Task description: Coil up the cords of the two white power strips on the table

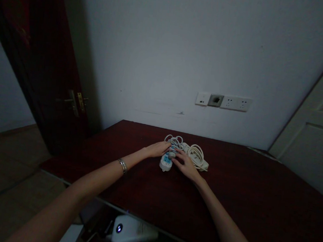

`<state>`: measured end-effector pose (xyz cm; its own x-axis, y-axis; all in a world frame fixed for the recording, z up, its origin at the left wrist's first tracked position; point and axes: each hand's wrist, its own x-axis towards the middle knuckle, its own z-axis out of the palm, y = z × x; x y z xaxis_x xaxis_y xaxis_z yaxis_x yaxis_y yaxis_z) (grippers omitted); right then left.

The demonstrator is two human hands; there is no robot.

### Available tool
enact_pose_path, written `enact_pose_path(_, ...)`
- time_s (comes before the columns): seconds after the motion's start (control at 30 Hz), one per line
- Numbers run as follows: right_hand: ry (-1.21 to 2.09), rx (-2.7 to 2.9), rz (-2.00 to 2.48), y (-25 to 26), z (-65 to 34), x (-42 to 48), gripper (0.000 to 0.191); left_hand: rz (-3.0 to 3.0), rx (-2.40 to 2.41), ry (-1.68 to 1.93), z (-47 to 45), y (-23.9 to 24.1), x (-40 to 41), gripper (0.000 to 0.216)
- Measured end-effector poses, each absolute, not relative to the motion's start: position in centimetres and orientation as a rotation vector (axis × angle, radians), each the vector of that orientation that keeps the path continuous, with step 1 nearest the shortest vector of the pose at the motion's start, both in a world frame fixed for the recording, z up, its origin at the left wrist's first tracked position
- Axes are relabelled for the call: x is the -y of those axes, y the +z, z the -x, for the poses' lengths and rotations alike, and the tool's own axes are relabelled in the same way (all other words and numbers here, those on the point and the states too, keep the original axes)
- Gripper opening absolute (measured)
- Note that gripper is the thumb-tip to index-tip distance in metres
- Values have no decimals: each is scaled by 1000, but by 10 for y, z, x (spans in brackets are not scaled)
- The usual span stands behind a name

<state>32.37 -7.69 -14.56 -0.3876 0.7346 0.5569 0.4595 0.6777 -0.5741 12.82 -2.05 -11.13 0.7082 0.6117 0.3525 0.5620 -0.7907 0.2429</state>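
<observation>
A white power strip [166, 161] lies on the dark red table [256, 204], near the far edge. The left hand [159, 149] rests flat on it (to keep it still). The right hand [185, 164] pinches a small plug [171, 155] on top. Coiled cords [196, 154] lie just beside.

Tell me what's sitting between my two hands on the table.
In the head view, a white power strip lies between the left hand and right hand, both touching it, with its coiled cord behind on the dark table.
</observation>
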Motion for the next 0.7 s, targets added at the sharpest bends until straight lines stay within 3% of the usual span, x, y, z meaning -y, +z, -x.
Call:
enact_pose_path(0.2, 562, 2010, 908, -143, -320, 80, 36, -2748, -1013, 662, -125, -110, 18, 17)
enact_pose_path(0.43, 644, 1871, 886, -153, -312, 72, 30, -2757, -1044, 594, -124, -97, 20, 22)
enact_pose_path(0.57, 739, 1714, 895, -164, -306, 65, 50, -2757, -1061, 580, -126, -90, 18, 20)
enact_pose_path(0.7, 655, 1678, 903, -167, -303, 60, 51, -2717, -1066, 584, -126, -87, 15, 21)
